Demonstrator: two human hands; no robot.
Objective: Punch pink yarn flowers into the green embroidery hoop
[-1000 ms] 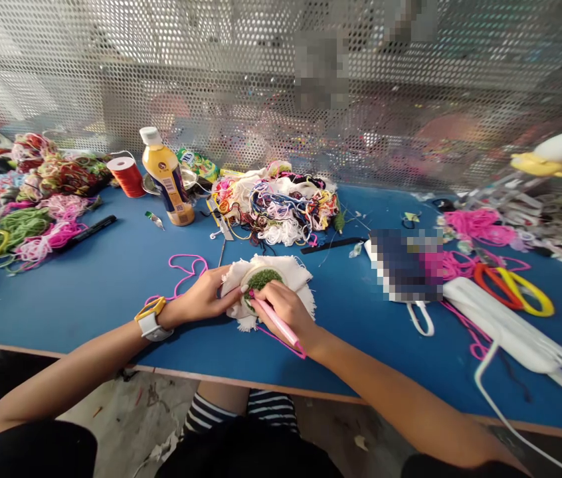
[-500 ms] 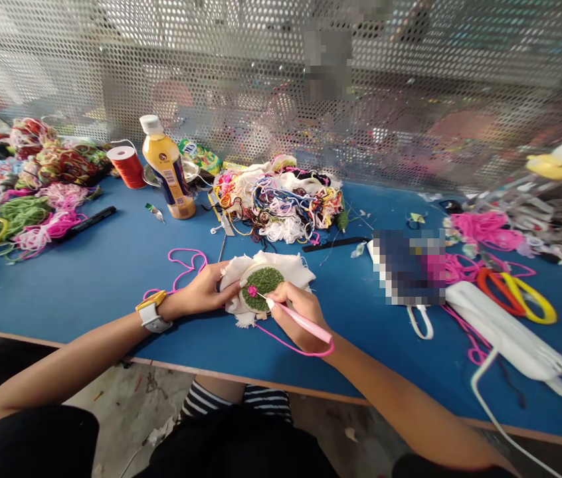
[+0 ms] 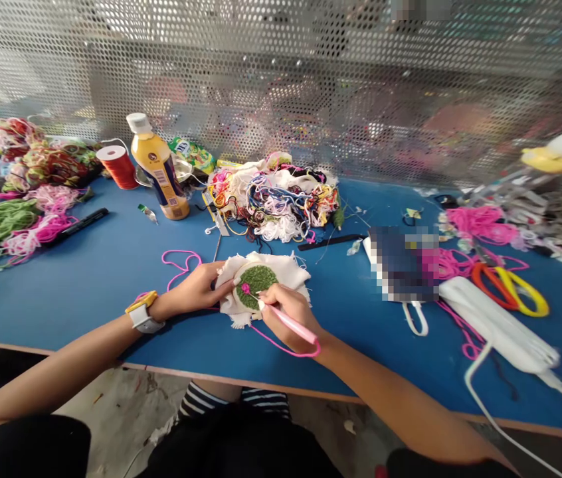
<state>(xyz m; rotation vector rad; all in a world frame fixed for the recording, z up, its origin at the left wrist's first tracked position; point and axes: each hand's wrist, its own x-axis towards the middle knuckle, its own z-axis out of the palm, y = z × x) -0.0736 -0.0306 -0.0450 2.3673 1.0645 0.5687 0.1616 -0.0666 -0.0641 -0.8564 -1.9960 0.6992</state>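
Observation:
A small embroidery hoop [image 3: 257, 287] filled with green stitching lies on white cloth [image 3: 288, 269] on the blue table [image 3: 111, 265]. My left hand [image 3: 196, 291] grips the cloth and hoop at their left edge. My right hand [image 3: 288, 317] holds a pink punch needle pen [image 3: 285, 322] like a pencil, its tip at a small pink spot [image 3: 245, 289] on the green patch. Pink yarn [image 3: 181, 260] trails from the pen under my wrist and loops on the table to the left of the hoop.
A yellow bottle [image 3: 156, 169] and an orange thread spool [image 3: 118, 166] stand at the back left. Yarn tangles [image 3: 276, 196] lie behind the hoop and at the far left [image 3: 26, 212]. At the right are scissors [image 3: 507, 285], a white power strip [image 3: 497, 325] and pink yarn [image 3: 480, 224].
My right hand drew back from over the hoop, uncovering the green patch and a pink spot. The pen tip now rests at that spot. My left hand kept its hold.

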